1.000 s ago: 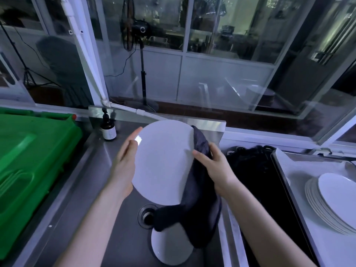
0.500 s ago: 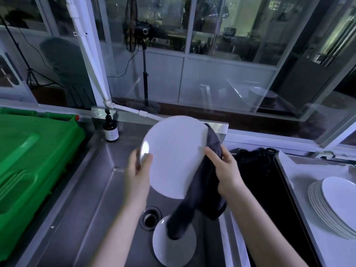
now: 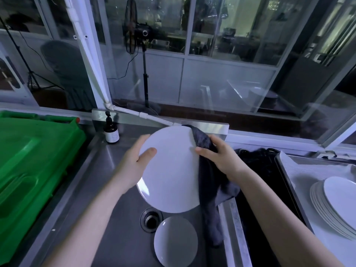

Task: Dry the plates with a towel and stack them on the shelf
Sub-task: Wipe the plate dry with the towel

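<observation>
The plate (image 3: 171,170) is held tilted above the sink (image 3: 123,234), left grip (image 3: 134,164) clasping its rim, right grip (image 3: 221,158) pinching the towel (image 3: 210,189) round the opposite edge; a wet rim could slide free and strike the second plate (image 3: 175,241) lying below, chipping both

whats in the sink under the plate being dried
A drain and a second plate lie in the sink. The held plate and towel hide the rest.

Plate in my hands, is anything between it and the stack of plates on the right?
Only the towel and your right hand, at the right edge of the plate. Past them lies a dark basin, with nothing visibly rising before the stack.
</observation>
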